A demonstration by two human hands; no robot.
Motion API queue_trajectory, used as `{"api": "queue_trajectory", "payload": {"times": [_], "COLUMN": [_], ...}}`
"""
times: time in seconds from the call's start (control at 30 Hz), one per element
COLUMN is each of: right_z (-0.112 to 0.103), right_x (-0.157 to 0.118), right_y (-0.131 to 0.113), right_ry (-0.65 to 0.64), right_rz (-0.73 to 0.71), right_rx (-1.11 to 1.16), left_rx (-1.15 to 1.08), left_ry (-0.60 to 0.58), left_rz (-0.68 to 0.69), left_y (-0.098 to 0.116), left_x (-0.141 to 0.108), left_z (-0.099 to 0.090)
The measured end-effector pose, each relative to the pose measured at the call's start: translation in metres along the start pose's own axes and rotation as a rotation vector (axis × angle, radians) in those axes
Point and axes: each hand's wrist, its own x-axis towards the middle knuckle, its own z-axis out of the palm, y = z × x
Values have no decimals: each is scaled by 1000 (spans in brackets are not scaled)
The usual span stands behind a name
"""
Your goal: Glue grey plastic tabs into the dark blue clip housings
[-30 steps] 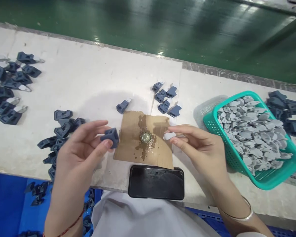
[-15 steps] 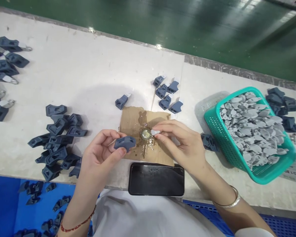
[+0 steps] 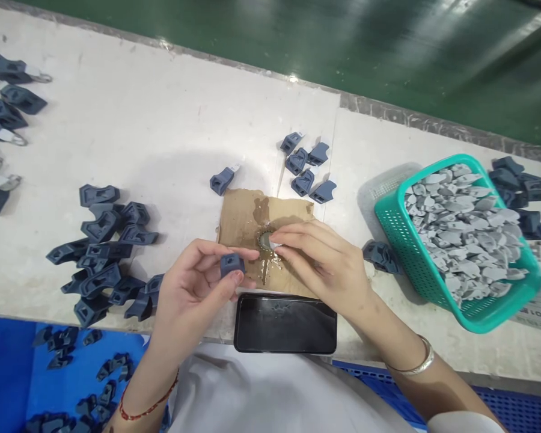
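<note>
Between the fingers and thumb of my left hand is a dark blue plastic part, its small end face turned up. My right hand pinches a small light grey plastic piece at the edge of a small round bottle cap. The cap holds a clear liquid and lies on a wet, stained sheet of cardboard. Whether the grey piece dips into the liquid is hard to tell. Just below the cardboard lies a black phone.
A green basket full of grey pieces stands at the right. Loose blue parts are heaped at the left. Several blue parts with grey pieces fitted sit beyond the cardboard. More blue parts lie in a blue bin below the table edge.
My right hand has moved the grey piece slightly left, over the cap. My left hand has turned the blue part so its end faces up, and its fingers have stretched out.
</note>
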Motion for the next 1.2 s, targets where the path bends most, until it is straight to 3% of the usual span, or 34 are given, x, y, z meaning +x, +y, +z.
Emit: {"api": "queue_trajectory", "payload": {"times": [0.47, 0.63, 0.77, 0.83, 1.07, 1.2], "right_z": [1, 2, 3, 3, -1, 0], "right_x": [-1, -1, -2, -2, 2, 2], "right_y": [-1, -4, -3, -2, -8, -14], "right_ry": [16, 73, 222, 254, 185, 151], "right_rz": [78, 232, 517, 592, 639, 562], "right_rx": [34, 139, 449, 592, 752, 709], "left_rx": [54, 65, 178, 257, 548, 586], "left_ry": [-54, -66, -58, -52, -86, -85], "left_rz": [-90, -15, 66, 78, 222, 265], "left_y": [1, -4, -9, -12, -16, -16], "left_x": [-1, 2, 3, 2, 5, 6], "left_z": [1, 4, 8, 8, 7, 7]}}
